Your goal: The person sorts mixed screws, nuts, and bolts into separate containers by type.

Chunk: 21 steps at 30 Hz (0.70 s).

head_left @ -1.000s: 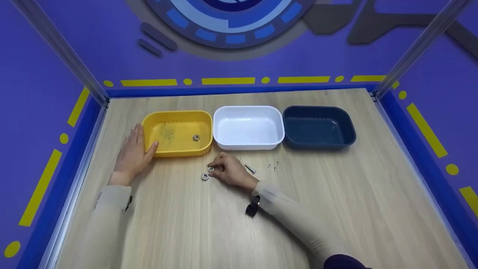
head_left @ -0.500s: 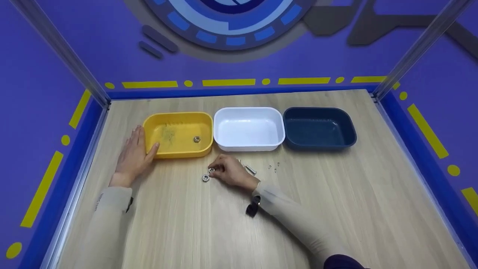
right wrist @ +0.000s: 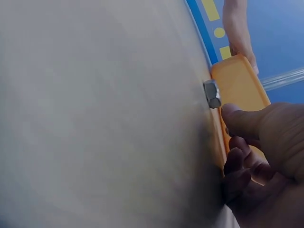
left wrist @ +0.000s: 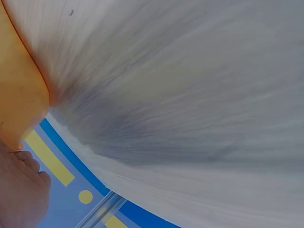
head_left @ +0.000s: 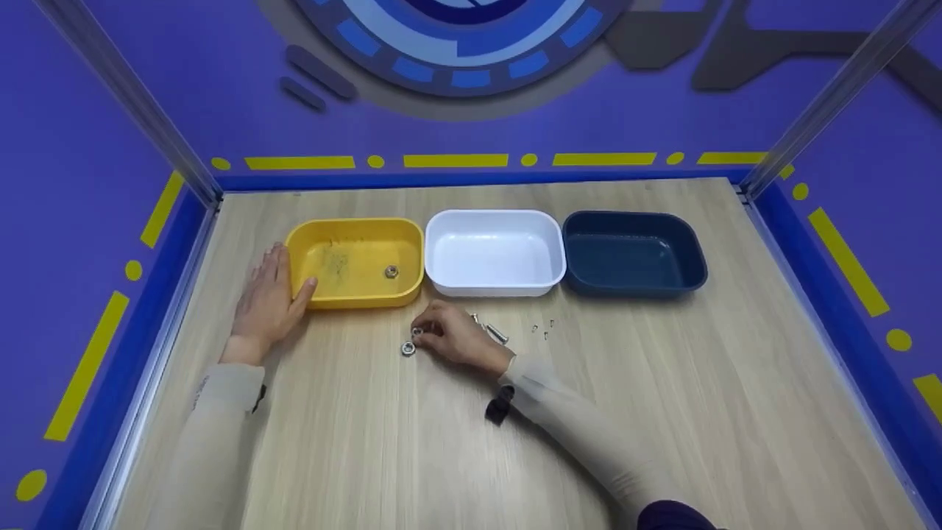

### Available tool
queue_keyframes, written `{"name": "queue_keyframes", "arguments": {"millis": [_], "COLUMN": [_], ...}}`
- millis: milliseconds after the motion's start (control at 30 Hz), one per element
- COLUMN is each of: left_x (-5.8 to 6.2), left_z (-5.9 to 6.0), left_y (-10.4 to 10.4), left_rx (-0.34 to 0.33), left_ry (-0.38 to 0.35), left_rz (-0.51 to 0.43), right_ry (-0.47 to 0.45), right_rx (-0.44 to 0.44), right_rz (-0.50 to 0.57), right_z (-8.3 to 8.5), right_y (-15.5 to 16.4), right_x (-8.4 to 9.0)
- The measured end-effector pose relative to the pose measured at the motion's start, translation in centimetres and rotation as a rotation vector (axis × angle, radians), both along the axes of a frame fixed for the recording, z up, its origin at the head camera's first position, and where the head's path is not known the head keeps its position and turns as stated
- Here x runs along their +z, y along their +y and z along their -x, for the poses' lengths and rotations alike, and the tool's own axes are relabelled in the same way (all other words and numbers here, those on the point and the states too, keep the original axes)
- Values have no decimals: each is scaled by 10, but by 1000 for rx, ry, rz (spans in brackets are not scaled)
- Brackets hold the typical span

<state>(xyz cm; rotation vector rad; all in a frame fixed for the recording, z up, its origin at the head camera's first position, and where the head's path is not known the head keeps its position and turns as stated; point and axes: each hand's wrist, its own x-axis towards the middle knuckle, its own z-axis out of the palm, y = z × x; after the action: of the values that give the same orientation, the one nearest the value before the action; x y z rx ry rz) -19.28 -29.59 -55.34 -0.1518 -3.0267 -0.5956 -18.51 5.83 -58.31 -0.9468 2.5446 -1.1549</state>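
Observation:
My left hand rests against the left end of the yellow bin, fingers straight along the outside and thumb over the front rim. A metal nut lies inside that bin. In front of the bins, my right hand pinches a small nut between thumb and index finger, low over the table. Just left of those fingertips lies a larger hex nut, which also shows in the right wrist view as a silver nut beside the thumb. The thumb mostly hides the pinched nut in that view.
A white bin and a dark blue bin continue the row to the right. Behind my right hand lie a bolt and another small metal piece. Several tiny fasteners are scattered farther right. Purple panels wall the table in.

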Motion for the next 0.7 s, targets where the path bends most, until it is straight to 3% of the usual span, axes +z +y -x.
{"name": "queue_keyframes", "arguments": {"millis": [700], "left_x": [2], "left_z": [-1], "left_y": [1], "left_rx": [20], "left_ry": [-8], "left_rz": [42], "right_ry": [-7], "right_rx": [53], "right_rz": [135], "right_z": [16], "right_y": [-27], "right_x": [51]}}
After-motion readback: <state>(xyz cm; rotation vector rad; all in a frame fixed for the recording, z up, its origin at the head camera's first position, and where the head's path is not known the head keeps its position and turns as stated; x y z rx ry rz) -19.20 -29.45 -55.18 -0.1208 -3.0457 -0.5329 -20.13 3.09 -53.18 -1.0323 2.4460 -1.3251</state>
